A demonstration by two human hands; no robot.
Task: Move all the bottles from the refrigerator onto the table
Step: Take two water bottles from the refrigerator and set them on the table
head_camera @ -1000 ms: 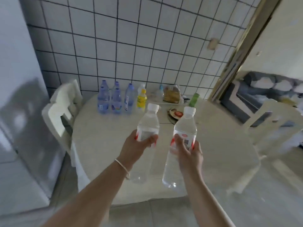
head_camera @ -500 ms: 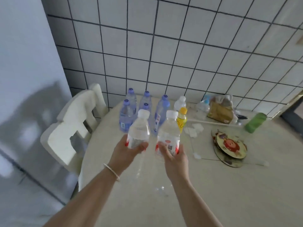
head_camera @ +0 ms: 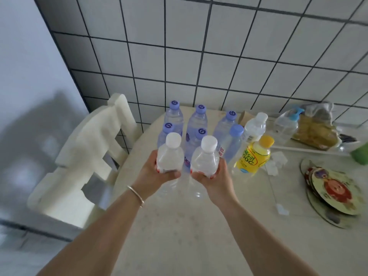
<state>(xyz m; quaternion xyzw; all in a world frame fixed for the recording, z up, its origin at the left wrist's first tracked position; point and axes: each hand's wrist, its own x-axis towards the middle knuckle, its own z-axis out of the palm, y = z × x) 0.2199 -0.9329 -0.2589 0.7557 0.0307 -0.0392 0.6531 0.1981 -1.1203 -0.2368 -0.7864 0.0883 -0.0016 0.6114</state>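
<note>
Head-worn camera looks steeply down, close over the table point(head_camera: 199, 236).

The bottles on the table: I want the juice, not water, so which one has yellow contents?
The yellow bottle with the yellow cap, at the right front of the group, beside the right hand. All the others are clear, with white or bluish caps.

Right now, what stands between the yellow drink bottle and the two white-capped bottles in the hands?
In the head view, one clear bottle with a plain blue cap stands between the yellow drink bottle and the held pair.
</note>
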